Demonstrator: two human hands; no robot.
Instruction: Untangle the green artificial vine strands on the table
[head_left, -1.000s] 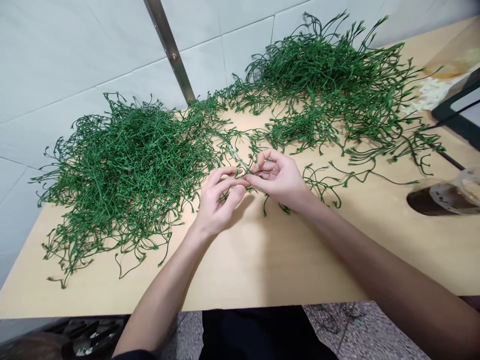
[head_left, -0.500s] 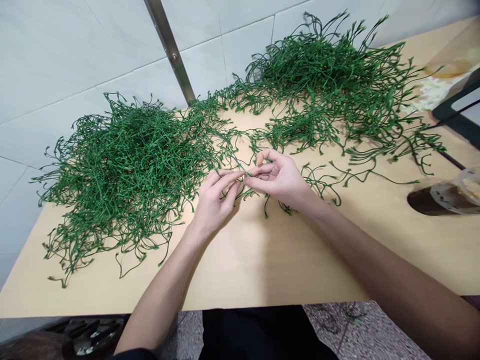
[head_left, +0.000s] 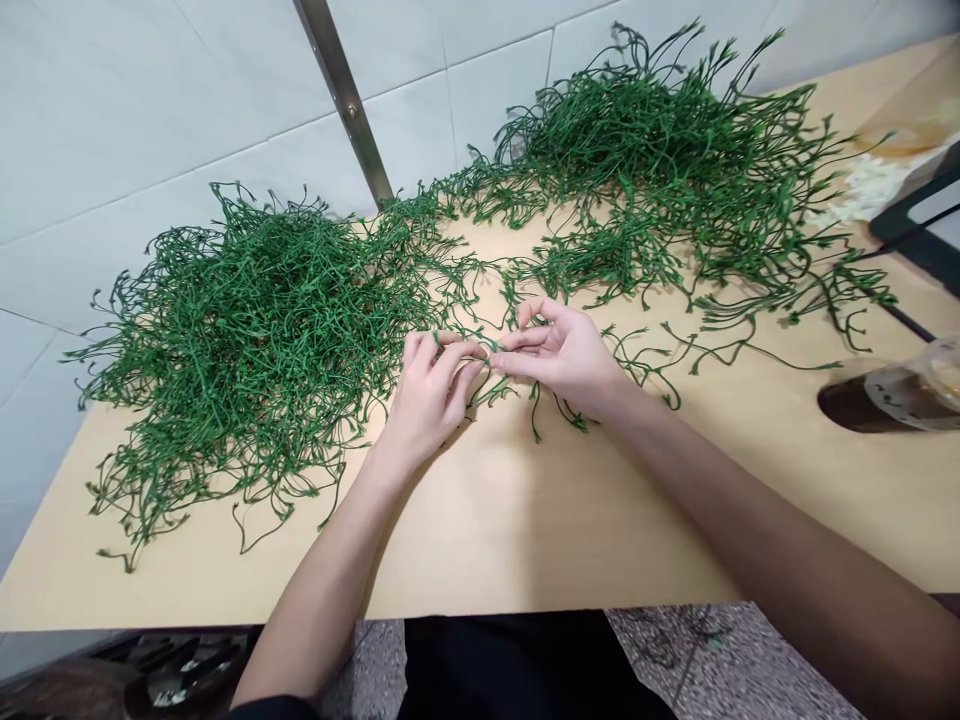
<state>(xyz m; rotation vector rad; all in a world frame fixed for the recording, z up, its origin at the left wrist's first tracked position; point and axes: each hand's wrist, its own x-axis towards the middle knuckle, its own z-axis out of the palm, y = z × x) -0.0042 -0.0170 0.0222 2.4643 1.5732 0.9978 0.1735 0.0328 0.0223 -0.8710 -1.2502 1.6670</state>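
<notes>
Surface: pale wooden tabletop, set against a white tiled wall. A dull metal strip runs slantwise down the wall to the table's back edge. Speckled stone floor shows below the near edge.

Two loose heaps of thin green plastic stems lie on the table: left heap dense, right heap more spread, with stragglers trailing between them. At far right, a clear plastic cup of dark drink lies near the edge; behind it a black flat device and a scatter of white bits.

Left hand and right hand meet fingertip to fingertip at table centre, between the heaps. Both pinch one thin green plastic sprig. Its branches hang below the fingers and touch the wood. Right forefinger is lifted free, curled.
</notes>
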